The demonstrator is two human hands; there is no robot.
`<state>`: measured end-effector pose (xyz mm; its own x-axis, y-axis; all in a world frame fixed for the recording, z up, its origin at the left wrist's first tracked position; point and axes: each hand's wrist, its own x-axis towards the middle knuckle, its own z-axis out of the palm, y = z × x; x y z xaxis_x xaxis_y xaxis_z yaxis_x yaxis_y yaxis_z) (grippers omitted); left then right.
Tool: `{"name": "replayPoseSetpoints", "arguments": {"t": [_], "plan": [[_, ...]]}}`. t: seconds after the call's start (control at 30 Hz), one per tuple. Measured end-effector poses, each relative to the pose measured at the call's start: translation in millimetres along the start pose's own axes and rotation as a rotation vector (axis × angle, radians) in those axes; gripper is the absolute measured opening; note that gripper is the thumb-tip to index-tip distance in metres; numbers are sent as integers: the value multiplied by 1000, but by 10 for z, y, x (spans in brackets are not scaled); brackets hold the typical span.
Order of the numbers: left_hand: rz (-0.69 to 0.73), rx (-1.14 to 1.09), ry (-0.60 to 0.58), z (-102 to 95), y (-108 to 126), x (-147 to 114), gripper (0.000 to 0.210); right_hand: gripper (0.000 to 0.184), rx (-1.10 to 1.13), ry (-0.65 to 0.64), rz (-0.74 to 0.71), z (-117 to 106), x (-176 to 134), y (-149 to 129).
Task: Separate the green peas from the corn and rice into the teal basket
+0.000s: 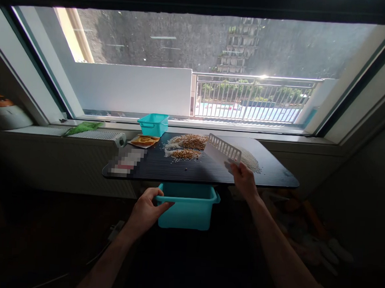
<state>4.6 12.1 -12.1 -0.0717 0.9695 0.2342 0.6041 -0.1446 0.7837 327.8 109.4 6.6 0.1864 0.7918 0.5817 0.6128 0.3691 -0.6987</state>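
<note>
My left hand (149,206) grips the left rim of a turquoise plastic bin (184,215), held just under the table's front edge. Pinched in my right hand (244,179) is a white plastic scraper (223,152), a flat plate with a row of slots along its top edge, tilted above the tabletop. Left of the scraper lie tan beans or kernels (189,141) with white grains scattered among them, in two adjoining heaps. Behind and right of it spreads a pile of white, rice-like grains (250,159), partly hidden by the scraper.
The dark table (158,170) stands against the window. On its left are a smaller turquoise basket (153,125), a packet (144,141) and a blurred-out flat item (128,161). A green cloth (84,128) lies on the radiator (81,154).
</note>
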Motion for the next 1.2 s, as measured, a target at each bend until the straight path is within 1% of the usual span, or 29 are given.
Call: {"name": "replayPoseSetpoints", "arguments": {"t": [0.1,0.33,0.57,0.73,0.87,1.0,1.2], "plan": [[-4,-5,-7,-25,14,-13,36,51,58,-50,-12,70,-72,-88],[-16,-13,-16,-71,-4,-18,37,41,61,-37,5,112,58,-39],[-34,-12,2,-89,-28,-23,36,46,122,-76,3,124,9,-54],[-34,-11,28,-122,-40,-30,35,44,140,-82,6,140,6,-101],[-25,-12,37,-136,-52,-33,34,43,170,-106,17,119,-105,-142],[-20,-2,32,-143,-63,-36,33,47,215,-112,39,89,-229,-186],[-12,9,33,-155,-51,-48,33,51,271,-154,66,148,-376,-249]]}}
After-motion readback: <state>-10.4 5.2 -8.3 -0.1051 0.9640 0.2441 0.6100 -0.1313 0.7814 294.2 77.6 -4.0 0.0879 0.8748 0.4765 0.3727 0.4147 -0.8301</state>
